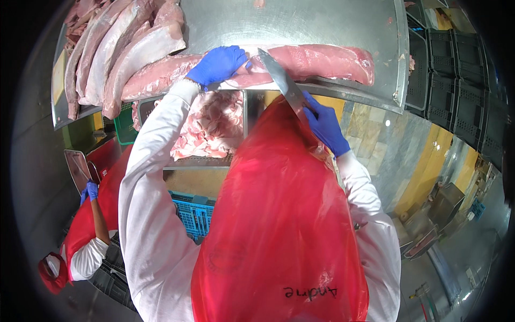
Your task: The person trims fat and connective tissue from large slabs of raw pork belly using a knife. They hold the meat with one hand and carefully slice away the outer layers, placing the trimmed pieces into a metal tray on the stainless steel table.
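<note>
A long pink pork loin [327, 63] lies across the near edge of the steel table [300, 21]. My left hand [219, 65], in a blue glove, rests closed on its left part, with the fingers curled over a pale strip of the meat. In my right hand [326, 124], also gloved in blue, is a knife [282, 78] with a wide steel blade. The blade slants up and left, its tip over the loin just right of my left fingers. My right fingers wrap the handle, which is mostly hidden.
Several long slabs of pork [120, 48] are piled at the table's left. Below the edge sits a tray of trimmings [212, 121], above a blue crate [194, 214]. Black crates [442, 91] are stacked at right. A co-worker in a red apron [110, 182] is at lower left.
</note>
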`<state>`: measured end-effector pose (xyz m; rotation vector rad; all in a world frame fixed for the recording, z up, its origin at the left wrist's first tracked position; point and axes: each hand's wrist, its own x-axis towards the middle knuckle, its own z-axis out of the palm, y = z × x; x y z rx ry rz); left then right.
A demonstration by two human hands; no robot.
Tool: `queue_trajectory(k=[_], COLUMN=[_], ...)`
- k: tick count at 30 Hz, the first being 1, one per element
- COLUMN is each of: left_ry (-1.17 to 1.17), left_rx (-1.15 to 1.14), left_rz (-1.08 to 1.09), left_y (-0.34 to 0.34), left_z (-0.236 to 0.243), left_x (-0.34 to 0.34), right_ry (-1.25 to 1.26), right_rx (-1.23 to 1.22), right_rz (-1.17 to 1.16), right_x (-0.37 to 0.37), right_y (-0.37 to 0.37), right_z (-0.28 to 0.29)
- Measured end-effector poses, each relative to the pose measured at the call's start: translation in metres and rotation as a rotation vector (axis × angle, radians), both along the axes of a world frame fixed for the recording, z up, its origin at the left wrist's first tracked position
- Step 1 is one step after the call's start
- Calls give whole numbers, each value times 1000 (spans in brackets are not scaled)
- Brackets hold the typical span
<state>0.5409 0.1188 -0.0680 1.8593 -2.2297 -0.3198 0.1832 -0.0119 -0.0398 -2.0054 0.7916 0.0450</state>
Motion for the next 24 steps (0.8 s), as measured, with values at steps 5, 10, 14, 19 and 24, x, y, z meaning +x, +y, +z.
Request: queue_trajectory(k=[5,10,14,19,24], left_ry=[-27,-95,-51,-79,104], left_rx=[65,225,224,250,413], left_rz=[-97,-238,-251,-280,-105], left_y=[-40,-85,-86,-94,-93], left_z=[18,38,46,55,87], left_x=[0,7,14,8,39], right_ry=[-162,-112,-401,-407,-352], right_rx=[-187,-386,-181,-413,-321], right_rz=[146,342,298,535,463], right_x=[69,140,97,150,171], right_y=[-15,-33,-37,-35,-1], right_z=[-21,-57,-20,-61,-71])
